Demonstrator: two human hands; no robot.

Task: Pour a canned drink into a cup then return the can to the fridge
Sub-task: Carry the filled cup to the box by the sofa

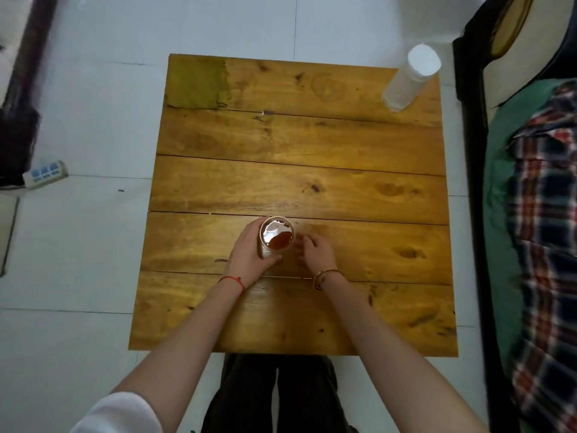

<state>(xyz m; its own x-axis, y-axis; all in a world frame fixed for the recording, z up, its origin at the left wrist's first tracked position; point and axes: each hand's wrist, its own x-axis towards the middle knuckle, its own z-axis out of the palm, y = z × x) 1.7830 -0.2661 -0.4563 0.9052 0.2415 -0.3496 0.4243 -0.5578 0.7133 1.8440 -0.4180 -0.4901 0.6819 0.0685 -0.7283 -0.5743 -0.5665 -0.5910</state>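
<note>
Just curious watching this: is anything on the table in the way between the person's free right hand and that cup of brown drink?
Nothing visible. The right hand sits just beside the cup, which the left hand grips.

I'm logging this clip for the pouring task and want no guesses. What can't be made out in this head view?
- The can and fridge: neither shows anywhere in the head view.
- Cup wall: the left hand wraps it.
- Right hand fingertips: motion-blurred, so contact with the cup is unclear.
- White stack at the table's far corner: blurred, its make unclear.
</note>
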